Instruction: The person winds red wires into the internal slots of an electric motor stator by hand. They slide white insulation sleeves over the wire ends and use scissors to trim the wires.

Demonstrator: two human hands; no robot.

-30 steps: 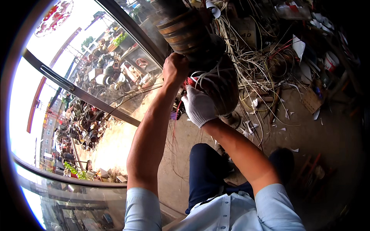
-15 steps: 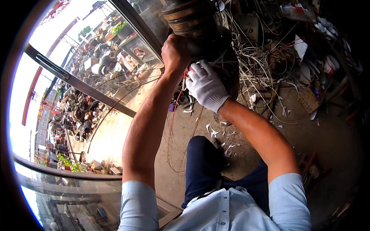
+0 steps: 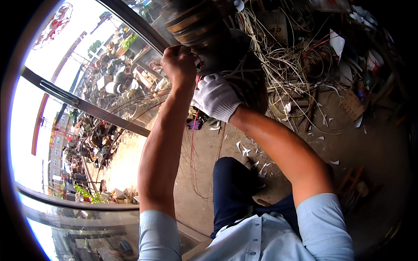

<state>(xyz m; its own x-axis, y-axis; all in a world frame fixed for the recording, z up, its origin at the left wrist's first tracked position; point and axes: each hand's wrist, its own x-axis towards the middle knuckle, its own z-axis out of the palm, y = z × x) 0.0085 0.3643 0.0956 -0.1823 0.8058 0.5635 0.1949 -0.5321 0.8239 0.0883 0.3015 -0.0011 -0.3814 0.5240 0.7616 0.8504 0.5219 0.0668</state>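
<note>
My bare left hand (image 3: 179, 65) is raised at the side of a dark, round machine part with copper-coloured rings (image 3: 191, 26). Its fingers are curled together beneath the rings, and what they pinch is too dark and small to make out. My right hand (image 3: 216, 96), in a white knitted glove, is just below and to the right, its fingers closed around red wires (image 3: 197, 79). The fingertips are partly hidden by the glove. Thin dark-red strands (image 3: 191, 165) hang down from there toward the floor.
A tangle of pale wires (image 3: 287, 65) spreads at the right. White scraps (image 3: 244, 148) lie on the concrete floor (image 3: 278, 182) near my knee (image 3: 230, 174). A metal-framed glass door (image 3: 100, 113) stands at my left, with scrap heaps (image 3: 93, 130) outside. A perforated board (image 3: 352, 104) lies at far right.
Both hands and the ringed part now appear farther left in view. My left hand has shifted left from the shadow under the rings, showing its curled fingers more clearly.
</note>
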